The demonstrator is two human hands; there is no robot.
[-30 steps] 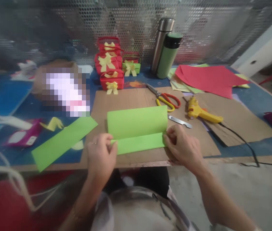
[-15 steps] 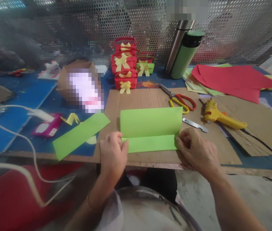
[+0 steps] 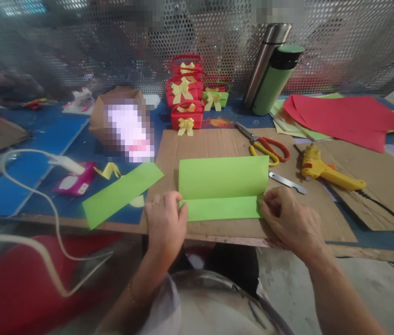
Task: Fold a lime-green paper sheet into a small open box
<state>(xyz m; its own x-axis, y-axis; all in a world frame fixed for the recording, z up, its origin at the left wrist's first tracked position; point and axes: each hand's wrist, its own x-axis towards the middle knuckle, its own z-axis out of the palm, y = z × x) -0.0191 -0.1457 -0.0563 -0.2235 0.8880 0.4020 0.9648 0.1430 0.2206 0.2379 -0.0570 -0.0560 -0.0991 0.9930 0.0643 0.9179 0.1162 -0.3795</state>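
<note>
A sheet of green paper (image 3: 223, 179) lies on the cardboard before me, with a crease running across it and a narrower folded strip along its near side. My left hand (image 3: 166, 218) is closed on the left end of that fold, thumb and forefinger at the edge. At the opposite end, my right hand (image 3: 289, 218) pinches the right edge with its fingers curled. A loose green paper strip (image 3: 123, 193) rests slantwise to the left of my left hand. Beyond my right hand lie a flat metal blade (image 3: 287, 182) and scissors (image 3: 264, 145) with red and yellow handles.
A yellow glue gun (image 3: 331, 172) with a black cord lies at right, near red paper (image 3: 346, 118). Small red paper baskets (image 3: 187, 115) with yellow bows stand at the back, left of a green bottle (image 3: 275, 83). A white cable (image 3: 52, 204) hangs over the left edge.
The whole view has shifted slightly, so everything sits a little further right. Both hands keep their places at the ends of the fold; the paper looks the same.
</note>
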